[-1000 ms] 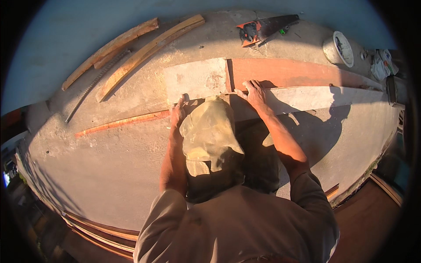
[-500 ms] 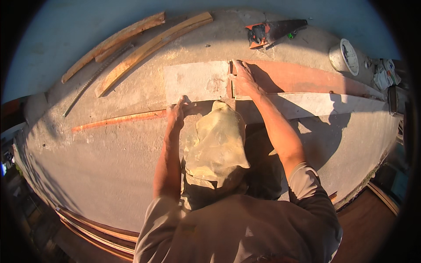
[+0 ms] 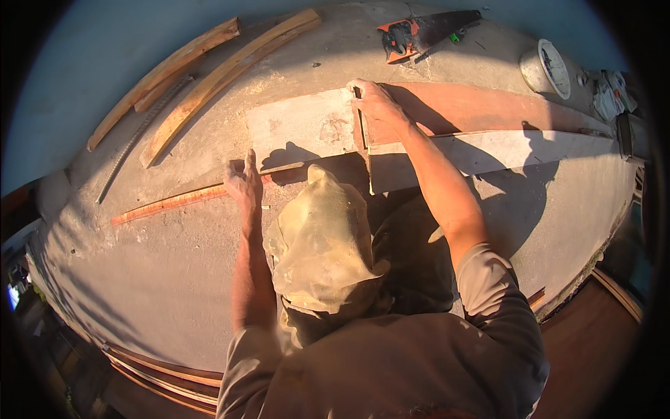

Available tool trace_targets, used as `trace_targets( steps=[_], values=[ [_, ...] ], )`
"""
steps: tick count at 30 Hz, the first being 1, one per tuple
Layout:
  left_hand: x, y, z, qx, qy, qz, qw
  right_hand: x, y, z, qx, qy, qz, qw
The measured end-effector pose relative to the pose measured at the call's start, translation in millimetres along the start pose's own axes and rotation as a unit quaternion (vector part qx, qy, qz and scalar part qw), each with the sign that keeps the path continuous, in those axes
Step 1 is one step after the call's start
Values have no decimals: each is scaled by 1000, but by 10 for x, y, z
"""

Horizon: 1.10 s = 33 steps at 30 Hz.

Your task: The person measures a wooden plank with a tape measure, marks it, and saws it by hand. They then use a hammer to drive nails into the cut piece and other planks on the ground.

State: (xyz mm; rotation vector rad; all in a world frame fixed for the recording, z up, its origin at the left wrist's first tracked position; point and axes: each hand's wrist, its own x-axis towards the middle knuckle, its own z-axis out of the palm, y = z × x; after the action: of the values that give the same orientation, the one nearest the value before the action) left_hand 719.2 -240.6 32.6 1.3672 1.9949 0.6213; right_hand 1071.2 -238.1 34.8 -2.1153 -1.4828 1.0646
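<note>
A short pale board [image 3: 300, 126] lies flat across the far middle of the ground. To its right are a long reddish board [image 3: 481, 106] and a long pale board [image 3: 474, 152], side by side. My right hand [image 3: 380, 105] bends its fingers over the far end of the dark gap between the short and reddish boards; what they grip is hidden. A thin pale stick-like piece [image 3: 370, 174] shows at the gap's near end. At the short board's near-left corner, my left hand [image 3: 244, 183] is closed with thumb raised, beside a narrow orange-brown wood strip [image 3: 167, 204].
Long timbers [image 3: 216, 84] and a ribbed metal rod [image 3: 143, 140] lie at the far left. A handsaw [image 3: 433, 33] rests at the back, and a white bucket [image 3: 546, 70] stands far right. Yellowish cloth [image 3: 324, 244] covers the middle of the view. Several planks [image 3: 160, 377] lie near left.
My left hand has moved left and nearer, its thumb now raised. My right hand has curled over the far end of the gap. The thin pale piece now shows. The whole view has shifted slightly.
</note>
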Motion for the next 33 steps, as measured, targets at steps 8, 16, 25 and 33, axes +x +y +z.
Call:
trace_targets(
  steps=[8, 16, 25, 33],
  values=[
    [192, 42, 410, -13, -93, 96, 991, -23, 132, 85, 78, 60, -47, 994],
    [222, -21, 537, -46, -53, 76, 995, 33, 232, 185, 73, 67, -43, 994],
    [170, 25, 502, -263, -120, -25, 957, 122, 202, 140, 78, 59, -25, 995],
    [361, 6, 325, -352, -264, -86, 894, 168, 294, 218, 82, 88, -5, 993]
  ],
)
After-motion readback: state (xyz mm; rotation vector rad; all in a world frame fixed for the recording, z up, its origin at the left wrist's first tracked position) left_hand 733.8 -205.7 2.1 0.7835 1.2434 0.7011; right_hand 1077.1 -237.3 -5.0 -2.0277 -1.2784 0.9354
